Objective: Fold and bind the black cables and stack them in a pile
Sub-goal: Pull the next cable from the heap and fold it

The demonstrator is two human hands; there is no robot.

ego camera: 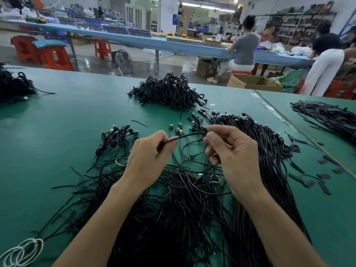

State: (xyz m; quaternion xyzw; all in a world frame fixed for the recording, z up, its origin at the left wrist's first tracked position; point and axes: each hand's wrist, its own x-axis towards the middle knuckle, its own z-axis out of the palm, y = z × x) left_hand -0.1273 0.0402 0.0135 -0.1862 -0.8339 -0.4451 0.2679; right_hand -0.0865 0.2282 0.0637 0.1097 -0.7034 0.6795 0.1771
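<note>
As the left hand point(148, 157) and right hand point(231, 153) pinch one black cable point(189, 134), its ends vanish into the tangle point(173, 209).

One thin black cable point(189, 134) runs in a shallow arc between the left hand point(148, 158) and the right hand point(233, 157), pinched by both. Beneath it, at six o'clock, sprawls a loose tangle point(173, 209) of cables. At three o'clock lies a straighter sheaf point(269, 160), plugs towards twelve. A heap point(169, 91) of bound cables sits at twelve o'clock, with a few bundles point(117, 137) at ten.
</note>
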